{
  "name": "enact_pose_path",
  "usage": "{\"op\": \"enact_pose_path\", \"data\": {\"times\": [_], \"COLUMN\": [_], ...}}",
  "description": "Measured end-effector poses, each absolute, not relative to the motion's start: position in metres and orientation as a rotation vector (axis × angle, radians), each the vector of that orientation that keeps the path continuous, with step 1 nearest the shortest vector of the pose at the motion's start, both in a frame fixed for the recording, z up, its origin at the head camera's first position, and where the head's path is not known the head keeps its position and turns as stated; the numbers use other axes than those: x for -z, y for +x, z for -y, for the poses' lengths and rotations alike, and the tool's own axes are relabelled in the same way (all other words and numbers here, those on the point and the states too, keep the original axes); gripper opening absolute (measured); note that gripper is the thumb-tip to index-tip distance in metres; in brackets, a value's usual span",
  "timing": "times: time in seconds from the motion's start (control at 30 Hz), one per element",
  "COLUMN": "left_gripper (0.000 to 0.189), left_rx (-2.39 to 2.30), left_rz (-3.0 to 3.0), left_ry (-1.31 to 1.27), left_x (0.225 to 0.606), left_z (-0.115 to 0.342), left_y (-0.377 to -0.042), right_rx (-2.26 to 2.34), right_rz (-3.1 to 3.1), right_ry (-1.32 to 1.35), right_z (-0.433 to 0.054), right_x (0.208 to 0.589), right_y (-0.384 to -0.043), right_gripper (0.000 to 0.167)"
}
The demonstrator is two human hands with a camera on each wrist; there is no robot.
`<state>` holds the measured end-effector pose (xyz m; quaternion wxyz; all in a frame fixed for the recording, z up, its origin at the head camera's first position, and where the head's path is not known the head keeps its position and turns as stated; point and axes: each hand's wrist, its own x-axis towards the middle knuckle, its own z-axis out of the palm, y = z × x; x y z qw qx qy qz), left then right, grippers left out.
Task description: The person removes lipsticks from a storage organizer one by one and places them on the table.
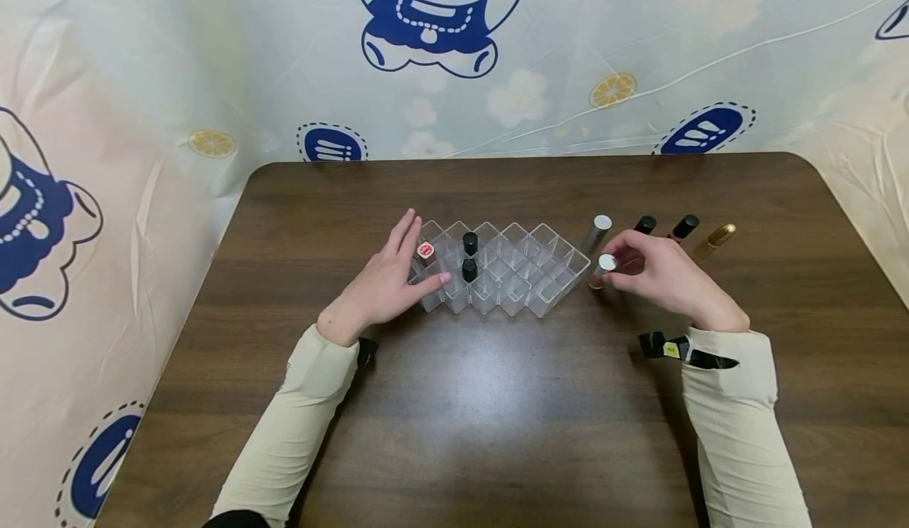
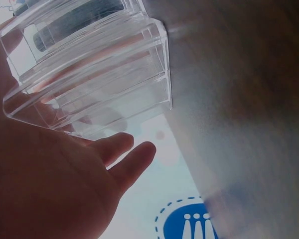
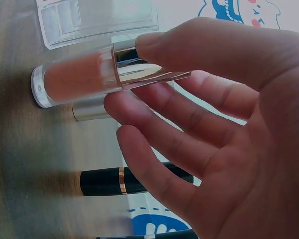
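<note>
A clear acrylic lipstick organizer (image 1: 525,264) with diamond-shaped compartments stands on the table. My left hand (image 1: 383,275) rests against its left end, fingers extended along the back and thumb at the front. In its left part stand a tube with a red-and-white top (image 1: 425,252) and two black-capped tubes (image 1: 469,256). Just off the organizer's right end, my right hand (image 1: 656,275) pinches a lip gloss tube (image 3: 74,77) by its shiny silver cap, thumb against fingers. The tube is upright, with peach-coloured gloss inside, its base close to the tabletop.
Behind the right hand stand a silver tube (image 1: 598,232), a black-capped tube (image 1: 645,225), another black-capped tube (image 1: 685,226) and a gold tube (image 1: 717,236). The brown wooden table (image 1: 490,402) meets a patterned curtain (image 1: 270,78) at its back edge.
</note>
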<state>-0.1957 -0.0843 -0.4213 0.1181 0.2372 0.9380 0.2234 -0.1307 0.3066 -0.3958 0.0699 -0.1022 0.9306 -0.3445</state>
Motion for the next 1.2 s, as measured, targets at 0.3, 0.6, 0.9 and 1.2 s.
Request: {"op": "enact_pose_path", "data": {"times": [0.3,0.6,0.9,1.2], "left_gripper": [0.1,0.1,0.101,0.101], "left_rx": [-0.653,-0.66,-0.655,-0.65], "left_rz": [-2.741,-2.735,-2.733,-2.737], "left_ry": [0.699,0.691,0.682,0.683], "left_x": [0.4216,0.4209,0.4202,0.4213], "left_z": [0.0845,0.0842,0.0842,0.0846], "left_y": [-0.1957,-0.1953,-0.1948,-0.1955], "right_rx": [1.053,1.037,1.032,1.049], "right_rz": [-2.785,-2.824,-2.845,-2.857], "right_ry": [-0.298,-0.317,-0.349,-0.358], "right_z": [-0.3074,-0.3074,-0.3088,-0.3095], "right_x": [0.3955,0.3955,0.3942,0.3935], "right_y": [-0.1304,-0.1293,-0.1289,-0.1283], "right_gripper": [0.027,0.027,0.027,0.025]}}
